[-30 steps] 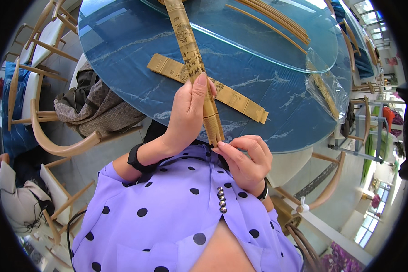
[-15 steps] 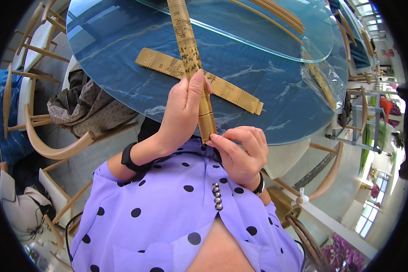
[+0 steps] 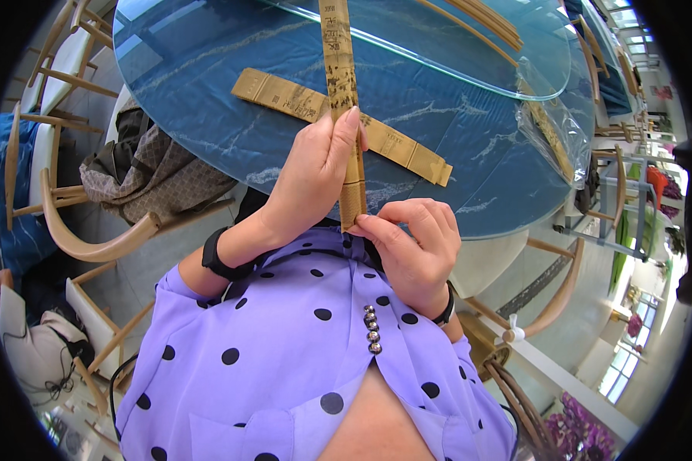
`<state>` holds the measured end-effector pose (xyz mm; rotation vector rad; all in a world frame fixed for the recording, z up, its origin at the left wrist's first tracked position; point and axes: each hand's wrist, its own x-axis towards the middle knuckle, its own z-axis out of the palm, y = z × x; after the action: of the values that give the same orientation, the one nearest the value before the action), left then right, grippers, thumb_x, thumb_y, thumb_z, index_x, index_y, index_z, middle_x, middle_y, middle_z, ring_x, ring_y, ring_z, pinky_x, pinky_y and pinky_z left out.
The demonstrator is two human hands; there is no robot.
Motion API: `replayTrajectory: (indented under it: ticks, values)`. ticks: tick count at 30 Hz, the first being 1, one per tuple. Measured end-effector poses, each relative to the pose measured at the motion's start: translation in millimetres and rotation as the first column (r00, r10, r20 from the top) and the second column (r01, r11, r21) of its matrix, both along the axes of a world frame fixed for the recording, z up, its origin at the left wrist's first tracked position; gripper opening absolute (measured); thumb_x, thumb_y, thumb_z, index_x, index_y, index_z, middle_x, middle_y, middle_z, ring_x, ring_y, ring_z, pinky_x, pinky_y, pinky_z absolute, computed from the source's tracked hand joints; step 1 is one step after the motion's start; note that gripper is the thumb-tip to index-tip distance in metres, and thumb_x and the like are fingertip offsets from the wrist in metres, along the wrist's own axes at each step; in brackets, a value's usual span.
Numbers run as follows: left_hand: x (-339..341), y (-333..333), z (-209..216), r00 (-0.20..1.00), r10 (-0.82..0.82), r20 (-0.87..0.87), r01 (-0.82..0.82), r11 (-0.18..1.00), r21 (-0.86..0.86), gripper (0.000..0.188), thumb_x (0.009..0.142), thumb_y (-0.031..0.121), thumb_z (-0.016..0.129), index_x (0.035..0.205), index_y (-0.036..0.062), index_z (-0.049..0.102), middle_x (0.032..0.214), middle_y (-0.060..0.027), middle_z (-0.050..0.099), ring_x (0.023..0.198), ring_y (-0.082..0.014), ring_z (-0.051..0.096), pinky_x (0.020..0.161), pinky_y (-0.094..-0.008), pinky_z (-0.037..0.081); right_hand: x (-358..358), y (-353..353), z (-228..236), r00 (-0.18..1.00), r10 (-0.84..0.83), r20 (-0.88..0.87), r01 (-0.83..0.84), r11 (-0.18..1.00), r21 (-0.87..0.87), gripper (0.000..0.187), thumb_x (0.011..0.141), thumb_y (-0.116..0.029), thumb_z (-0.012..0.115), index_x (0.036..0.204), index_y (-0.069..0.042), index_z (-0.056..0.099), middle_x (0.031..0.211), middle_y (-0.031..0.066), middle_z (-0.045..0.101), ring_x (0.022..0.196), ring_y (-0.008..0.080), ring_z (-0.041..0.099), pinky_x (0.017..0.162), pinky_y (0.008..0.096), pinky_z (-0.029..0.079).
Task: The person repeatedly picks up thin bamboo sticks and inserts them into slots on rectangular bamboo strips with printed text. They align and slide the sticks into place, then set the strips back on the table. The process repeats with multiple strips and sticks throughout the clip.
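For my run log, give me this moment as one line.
left hand: grips long tan bamboo slat | right hand: pinches slat's near end | second tan slat: flat on blue marbled round table

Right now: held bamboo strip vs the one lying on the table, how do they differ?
1. The held strip is gripped by the left hand and pinched at its near end by the right hand; the table strip lies untouched on the blue table.
2. The held strip runs away from the person; the table strip lies slantwise, crossing behind it.
3. The table strip looks wider.

Both are tan with dark markings.
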<state>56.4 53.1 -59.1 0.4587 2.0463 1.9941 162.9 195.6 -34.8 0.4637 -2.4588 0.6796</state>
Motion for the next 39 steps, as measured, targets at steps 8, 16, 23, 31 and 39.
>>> replayTrajectory:
  ticks: [8,16,23,31,39]
  values:
    - [3.5,-1.8,3.1,0.998,-0.055,0.028,0.055,0.999,0.001,0.045,0.114,0.036,0.035,0.087,0.0050,0.055,0.075,-0.0005,0.051,0.068,-0.0087,0.046,0.064,-0.0273,0.040,3.2,-4.3,0.6,0.996,-0.022,-0.091,0.031,0.995,0.092,0.022,0.070,-0.019,0.083,0.088,-0.010,0.074,0.088,-0.0017,0.066,0.076,0.0152,0.061,0.074,0.0315,0.042]
    - [0.0,-3.3,0.9,0.995,-0.073,0.067,0.070,0.997,0.045,0.045,0.114,0.036,0.035,0.088,0.0056,0.055,0.075,-0.0001,0.051,0.069,-0.0079,0.045,0.064,-0.0261,0.040,1.8,-5.0,-2.4,0.994,-0.069,-0.090,0.072,0.997,0.037,0.023,0.070,-0.022,0.086,0.087,-0.012,0.074,0.085,-0.0023,0.064,0.075,0.0160,0.060,0.073,0.0319,0.042]
    - [2.1,-4.3,3.9,0.994,-0.079,0.070,0.074,0.995,0.065,0.045,0.114,0.036,0.035,0.088,0.0059,0.055,0.076,0.0001,0.051,0.069,-0.0073,0.046,0.065,-0.0255,0.040,-0.1,-0.2,-1.4,0.994,-0.038,-0.103,0.045,0.996,0.072,0.026,0.070,-0.023,0.089,0.088,-0.013,0.074,0.085,-0.0026,0.064,0.073,0.0161,0.060,0.072,0.0316,0.043]
    - [1.8,-5.3,3.0,0.995,-0.081,0.053,0.076,0.994,0.080,0.044,0.114,0.036,0.035,0.088,0.0062,0.054,0.076,0.0007,0.051,0.069,-0.0072,0.045,0.064,-0.0254,0.040,3.1,-5.7,-0.6,0.989,-0.066,-0.131,0.075,0.995,0.068,0.023,0.072,-0.022,0.087,0.088,-0.012,0.074,0.085,-0.0027,0.064,0.076,0.0150,0.061,0.074,0.0312,0.043]
    - [4.4,-3.7,8.2,0.999,-0.040,0.026,0.037,0.995,0.096,0.046,0.114,0.036,0.035,0.087,0.0059,0.056,0.074,0.0013,0.050,0.069,-0.0063,0.046,0.063,-0.0259,0.039,-0.7,-4.9,0.6,0.997,0.043,-0.065,-0.042,0.999,0.016,0.031,0.071,-0.024,0.086,0.099,-0.013,0.078,0.093,-0.0017,0.067,0.081,0.0178,0.063,0.071,0.0321,0.048]
